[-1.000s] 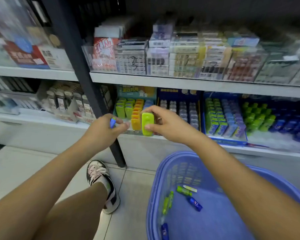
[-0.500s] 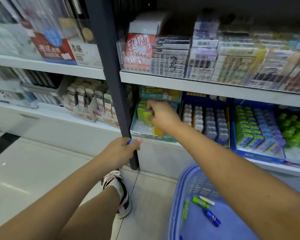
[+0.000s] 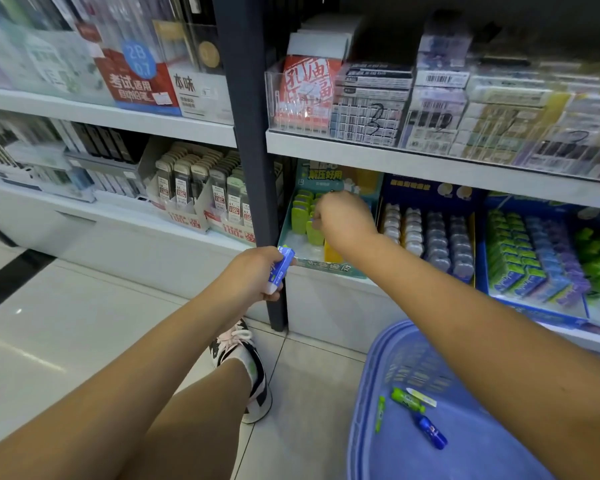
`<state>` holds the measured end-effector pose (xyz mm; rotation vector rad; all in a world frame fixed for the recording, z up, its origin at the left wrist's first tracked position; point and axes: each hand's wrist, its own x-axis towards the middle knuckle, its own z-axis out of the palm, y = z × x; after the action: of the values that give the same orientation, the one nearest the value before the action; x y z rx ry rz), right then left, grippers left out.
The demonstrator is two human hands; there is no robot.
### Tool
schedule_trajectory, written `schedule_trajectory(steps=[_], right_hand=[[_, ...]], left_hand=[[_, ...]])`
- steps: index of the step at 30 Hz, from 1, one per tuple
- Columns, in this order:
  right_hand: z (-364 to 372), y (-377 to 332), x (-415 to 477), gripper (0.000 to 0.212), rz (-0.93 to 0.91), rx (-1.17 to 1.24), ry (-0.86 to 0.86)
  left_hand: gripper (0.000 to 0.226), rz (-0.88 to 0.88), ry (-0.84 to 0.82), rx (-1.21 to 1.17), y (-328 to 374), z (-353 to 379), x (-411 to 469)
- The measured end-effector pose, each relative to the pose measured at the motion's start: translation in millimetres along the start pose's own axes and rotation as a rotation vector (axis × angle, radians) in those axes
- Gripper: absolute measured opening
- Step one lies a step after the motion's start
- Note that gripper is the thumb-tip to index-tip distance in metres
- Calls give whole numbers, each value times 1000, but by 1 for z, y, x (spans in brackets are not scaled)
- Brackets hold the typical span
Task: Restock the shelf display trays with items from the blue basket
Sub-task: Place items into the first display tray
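Observation:
My right hand reaches into the teal display tray on the lower shelf, its fingers closed over the rows of lime-green items; whether it still grips one is hidden by the hand. My left hand hovers in front of the tray's left corner, shut on a small blue item with a white end. The blue basket stands on the floor at the lower right, holding a green item, a blue item and a thin green one.
A dark shelf post rises just left of the tray. Right of it stand a tray of grey-white items and a blue tray of green and purple packs. My sneaker rests on the white tile floor.
My right hand carried the lime-green item from in front of the shelf into the teal tray. My left hand has turned, showing more of the blue item. The view has shifted left.

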<state>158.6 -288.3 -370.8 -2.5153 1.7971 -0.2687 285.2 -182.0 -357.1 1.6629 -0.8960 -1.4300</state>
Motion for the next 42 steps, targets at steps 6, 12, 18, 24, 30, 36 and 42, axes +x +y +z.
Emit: schedule_trajectory(steps=[6,12,18,24,30,36,42], right_hand=[[4,-5,-11,23,-135,-225,5],[-9,-1,-8,31,-129,-237,-99],[-14,14,-63,23,-37,514,120],[-43,70,-141,5,89,1036,182],[-54,140,-185,19,227,1113,338],[-42,209,-195,16,402,771,494],[-21,225,-188,15,379,705,444]], left_hand=[[24,79,-117,-6,-4,-7,1],[27,93,-146,82,-7,-10,-6],[20,187,-209,167,1,15,-15],[15,361,-314,322,11,86,-24],[9,548,-383,380,6,161,-27],[51,840,-418,1260,-14,196,-13],[63,880,-481,1397,-25,215,-3]])
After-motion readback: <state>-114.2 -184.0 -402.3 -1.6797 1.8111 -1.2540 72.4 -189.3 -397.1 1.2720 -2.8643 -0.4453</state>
